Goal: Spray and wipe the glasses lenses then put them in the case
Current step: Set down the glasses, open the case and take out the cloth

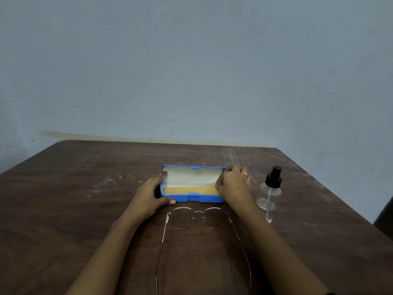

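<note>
A blue glasses case [192,198] lies open on the brown table [85,209], its lid raised with a white lining. A yellow cloth [189,190] lies inside it. My left hand [152,195] grips the case's left end, thumb on the front wall. My right hand [232,184] is at the case's right end, fingers curled over the cloth's right edge; the grip itself is hidden. Thin metal-framed glasses [198,216] lie just in front of the case, arms unfolded toward me, between my forearms.
A clear spray bottle [269,193] with a black nozzle stands to the right of the case, close to my right hand. A blue wall rises behind the table's far edge. A dark object [385,220] sits off the table's right edge.
</note>
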Tool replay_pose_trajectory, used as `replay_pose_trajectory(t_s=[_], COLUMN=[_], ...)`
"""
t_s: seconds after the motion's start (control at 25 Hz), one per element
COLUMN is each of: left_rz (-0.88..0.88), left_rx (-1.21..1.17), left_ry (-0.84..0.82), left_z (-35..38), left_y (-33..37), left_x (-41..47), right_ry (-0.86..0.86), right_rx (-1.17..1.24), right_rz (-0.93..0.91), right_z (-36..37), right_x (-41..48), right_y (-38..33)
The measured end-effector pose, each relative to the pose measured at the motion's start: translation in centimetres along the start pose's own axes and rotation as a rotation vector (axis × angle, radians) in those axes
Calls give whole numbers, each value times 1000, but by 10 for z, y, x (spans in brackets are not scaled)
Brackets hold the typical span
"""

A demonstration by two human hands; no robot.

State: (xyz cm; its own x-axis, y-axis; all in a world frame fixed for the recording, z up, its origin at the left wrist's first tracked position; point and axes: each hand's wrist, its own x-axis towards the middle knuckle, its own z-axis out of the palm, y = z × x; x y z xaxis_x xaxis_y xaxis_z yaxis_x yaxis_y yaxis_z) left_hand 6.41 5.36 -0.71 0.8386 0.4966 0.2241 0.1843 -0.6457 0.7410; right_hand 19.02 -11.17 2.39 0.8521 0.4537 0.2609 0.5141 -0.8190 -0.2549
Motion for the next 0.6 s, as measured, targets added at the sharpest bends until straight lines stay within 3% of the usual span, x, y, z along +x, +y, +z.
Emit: replay_pose_trajectory(t_s=[0.28,0.48,0.6], left_rz=[8,23,43], left_rx=[-25,-61,-157], left_ry=[20,40,79], left_z=[1,1,2], left_y=[-1,-3,-1], left_x=[0,-2,-5], right_ry=[209,95,86], right_rx=[165,701,841], right_rz=[-116,-159,-195], right_z=[-20,-24,-23], right_x=[-17,-20,-21], right_y=[-8,-10,-11])
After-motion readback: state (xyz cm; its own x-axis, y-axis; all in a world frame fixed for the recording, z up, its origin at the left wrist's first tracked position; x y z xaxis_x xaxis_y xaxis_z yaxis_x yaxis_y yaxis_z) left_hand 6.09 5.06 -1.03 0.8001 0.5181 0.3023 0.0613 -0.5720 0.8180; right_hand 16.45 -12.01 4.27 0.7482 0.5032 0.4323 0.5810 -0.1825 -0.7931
